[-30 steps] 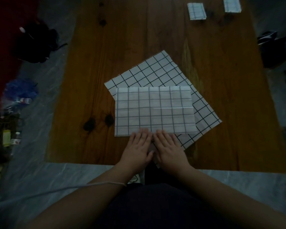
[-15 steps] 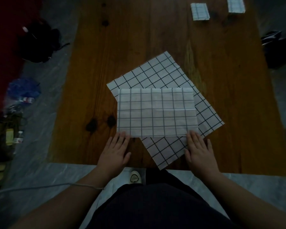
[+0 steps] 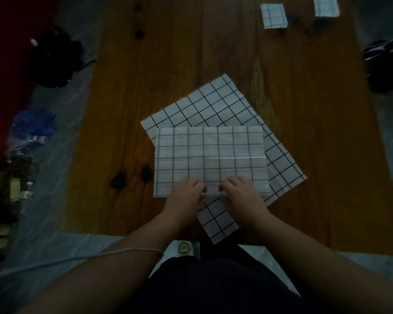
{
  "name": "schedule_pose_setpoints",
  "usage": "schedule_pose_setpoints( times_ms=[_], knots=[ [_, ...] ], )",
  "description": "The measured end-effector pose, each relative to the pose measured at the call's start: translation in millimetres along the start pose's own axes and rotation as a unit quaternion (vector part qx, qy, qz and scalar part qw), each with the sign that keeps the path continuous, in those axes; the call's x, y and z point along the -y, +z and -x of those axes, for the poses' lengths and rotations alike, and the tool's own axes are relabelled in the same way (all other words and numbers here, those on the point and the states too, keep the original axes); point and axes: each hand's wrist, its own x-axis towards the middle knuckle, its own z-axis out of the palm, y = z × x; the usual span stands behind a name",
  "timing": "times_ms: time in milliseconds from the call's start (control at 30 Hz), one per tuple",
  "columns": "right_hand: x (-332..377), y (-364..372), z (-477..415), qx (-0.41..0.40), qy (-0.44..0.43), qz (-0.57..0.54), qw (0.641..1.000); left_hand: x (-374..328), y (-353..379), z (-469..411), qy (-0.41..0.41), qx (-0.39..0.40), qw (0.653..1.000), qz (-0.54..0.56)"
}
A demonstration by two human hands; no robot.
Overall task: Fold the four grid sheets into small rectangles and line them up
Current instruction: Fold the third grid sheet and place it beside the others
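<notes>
Our left hand (image 3: 187, 197) and right hand (image 3: 241, 196) pinch the near edge of the top grid sheet (image 3: 210, 150) in curled fingers; we should lift evenly and land it squarely on the far edge.

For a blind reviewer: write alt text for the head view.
A left hand and right hand grip the near edge of a half-folded grid sheet, which lies on a tilted unfolded grid sheet on a wooden table. Two small folded rectangles sit far right.

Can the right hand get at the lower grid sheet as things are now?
Probably yes: the lower grid sheet sticks out bare beside the right hand, but that hand is busy pinching the upper sheet.
</notes>
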Motion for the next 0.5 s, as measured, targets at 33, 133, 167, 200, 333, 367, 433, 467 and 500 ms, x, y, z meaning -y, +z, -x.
schedule_pose_setpoints(
  times_ms=[33,133,167,200,333,367,433,467,500],
  knots=[
    [-0.4,1.3,-4.1,0.009,0.000,0.000,1.000,-2.1,1.1,-4.0,-0.002,0.004,1.000,0.000],
    [-5.3,6.9,-8.6,0.024,-0.003,0.011,1.000,-4.4,4.0,-9.6,-0.026,0.002,1.000,0.007],
    [-7.1,8.7,-8.6,0.022,-0.006,0.013,1.000,-4.2,5.0,-9.5,-0.028,0.002,1.000,0.004],
    [-8.5,9.9,-8.5,0.018,-0.009,0.015,1.000,-3.6,6.1,-9.1,-0.026,0.003,1.000,0.001],
    [-10.8,10.6,-9.6,0.010,-0.017,0.026,0.999,-0.5,7.7,-6.9,-0.012,-0.005,1.000,0.000],
    [-10.5,9.4,-10.2,0.008,-0.021,0.030,0.999,-1.2,7.7,-6.0,-0.011,-0.007,1.000,-0.001],
    [-8.2,5.8,-10.9,0.001,-0.030,0.031,0.999,-4.6,8.3,-4.7,-0.008,-0.011,1.000,-0.019],
    [-6.4,3.1,-10.6,-0.008,-0.034,0.027,0.999,-6.8,9.0,-4.2,-0.007,-0.011,0.999,-0.032],
    [-4.2,0.0,-10.1,-0.019,-0.036,0.019,0.999,-8.9,9.8,-4.2,-0.004,-0.014,0.999,-0.041]
  ],
)
